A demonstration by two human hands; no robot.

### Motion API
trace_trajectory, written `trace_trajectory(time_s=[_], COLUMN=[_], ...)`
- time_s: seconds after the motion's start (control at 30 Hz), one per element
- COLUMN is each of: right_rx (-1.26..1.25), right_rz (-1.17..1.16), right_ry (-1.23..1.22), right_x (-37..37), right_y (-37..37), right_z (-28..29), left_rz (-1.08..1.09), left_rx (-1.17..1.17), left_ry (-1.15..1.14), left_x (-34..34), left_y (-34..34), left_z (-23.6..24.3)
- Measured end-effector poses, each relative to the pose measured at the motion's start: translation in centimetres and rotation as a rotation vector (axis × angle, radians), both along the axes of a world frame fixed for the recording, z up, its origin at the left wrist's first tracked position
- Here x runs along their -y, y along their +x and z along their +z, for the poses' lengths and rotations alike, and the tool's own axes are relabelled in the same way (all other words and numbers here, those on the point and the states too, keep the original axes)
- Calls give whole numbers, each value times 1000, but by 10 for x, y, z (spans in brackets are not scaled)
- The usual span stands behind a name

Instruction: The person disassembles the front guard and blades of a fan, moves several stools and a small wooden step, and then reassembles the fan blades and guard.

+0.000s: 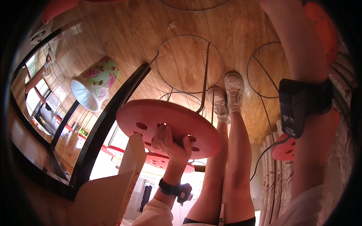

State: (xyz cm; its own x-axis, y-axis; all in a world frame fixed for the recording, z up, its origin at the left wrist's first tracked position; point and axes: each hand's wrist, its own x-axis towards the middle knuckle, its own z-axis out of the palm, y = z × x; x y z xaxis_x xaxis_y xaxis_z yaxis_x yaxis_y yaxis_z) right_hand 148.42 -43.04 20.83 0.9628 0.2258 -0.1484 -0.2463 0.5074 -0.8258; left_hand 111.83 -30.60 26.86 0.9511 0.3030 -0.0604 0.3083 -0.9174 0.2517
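Three wire rings lie on the wooden floor (124,34) around the person's two white shoes (228,94), one ring (190,64) just ahead of the toes. A flowered lampshade (94,83) rests on its side to the left, beyond a dark frame bar (102,132). The left hand (171,143) has its grip curled shut over the near edge of a red round stool seat (169,126) with holes, held above the knees. The right hand is out of view past the top edge; only its forearm and black wrist device (298,105) show. Another red seat (284,148) sits behind that arm.
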Motion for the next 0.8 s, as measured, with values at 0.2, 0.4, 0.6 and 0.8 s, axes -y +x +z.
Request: trace_trajectory(time_s=[0.2,0.4,0.6,0.8], right_rx=[23,215,375,582], right_rz=[-203,706,569,533], right_ry=[-773,-1147,-1224,-1249], right_x=[11,-26,-87,-102], right_y=[-85,-149,-123,-121], right_z=[-99,-240,-316,-338], left_rz=[-54,-76,-82,-109], left_rx=[-52,-21,-96,-158], left_ry=[-2,-38,-12,-22], left_x=[-5,-8,-8,-12], left_y=[14,13,4,0], left_z=[-4,-3,0,9])
